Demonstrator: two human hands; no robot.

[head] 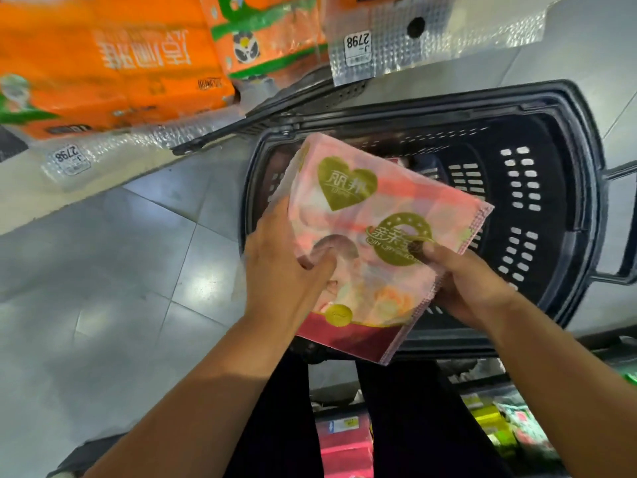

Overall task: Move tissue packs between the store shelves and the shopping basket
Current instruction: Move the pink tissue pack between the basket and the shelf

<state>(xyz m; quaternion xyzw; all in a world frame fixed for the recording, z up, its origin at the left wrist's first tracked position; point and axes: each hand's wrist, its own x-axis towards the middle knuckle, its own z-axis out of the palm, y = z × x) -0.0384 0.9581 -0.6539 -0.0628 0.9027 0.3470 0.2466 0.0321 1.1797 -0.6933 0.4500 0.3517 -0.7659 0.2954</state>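
A pink tissue pack [372,215] with gold heart and round logos hangs over the near-left part of a black shopping basket [537,208] on the floor. My left hand [279,267] grips the pack's left edge, with the thumb pressed into its face. My right hand [462,281] holds the pack's near right edge, thumb on top by the round logo. The basket's inside is mostly hidden behind the pack; the visible part shows bare slotted walls.
Large orange tissue packs [113,63] sit on a low shelf at the upper left, with price tags [70,158] along its edge. Grey floor tiles [113,270] lie to the left. My dark trouser legs [406,426] and more packaged goods [499,419] are at the bottom.
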